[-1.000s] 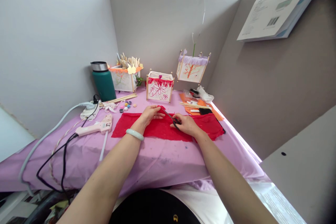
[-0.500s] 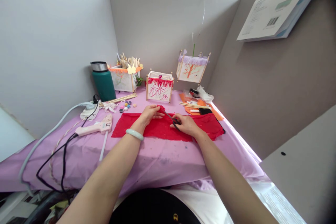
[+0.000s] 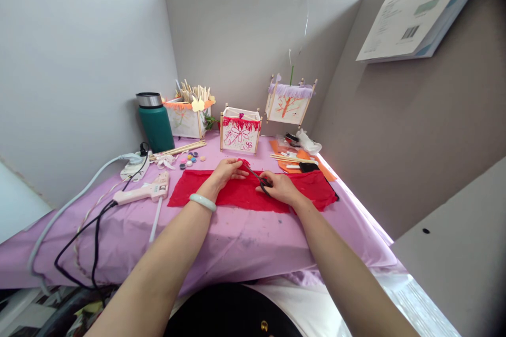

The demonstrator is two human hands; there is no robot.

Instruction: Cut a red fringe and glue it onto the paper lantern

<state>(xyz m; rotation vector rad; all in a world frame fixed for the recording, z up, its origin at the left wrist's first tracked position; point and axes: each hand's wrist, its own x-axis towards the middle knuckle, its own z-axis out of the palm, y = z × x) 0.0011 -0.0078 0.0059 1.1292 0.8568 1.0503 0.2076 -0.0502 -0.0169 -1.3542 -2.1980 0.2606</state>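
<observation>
So we're holding a small red piece [image 3: 244, 162] in our left grip [image 3: 233, 169], around the middle of the frame — thumb and fingers are closing on it, with hardly any gap. Our right grip [image 3: 273, 185], just right of centre, is curling closed around the dark handles of the scissors [image 3: 263, 182], and the blades are pointing up and left, reaching the red piece. We can't tell how far apart the blades are sitting.

Below both, the red sheet [image 3: 193, 188] is lying across the purple-covered counter [image 3: 253, 247]. The white box with red fringe [image 3: 240, 134] is standing just beyond our hands, upper centre. We're also seeing the pink glue gun [image 3: 144, 192] lying centre left, with the green bottle [image 3: 155, 126] standing upright behind it — cosy setup!
</observation>
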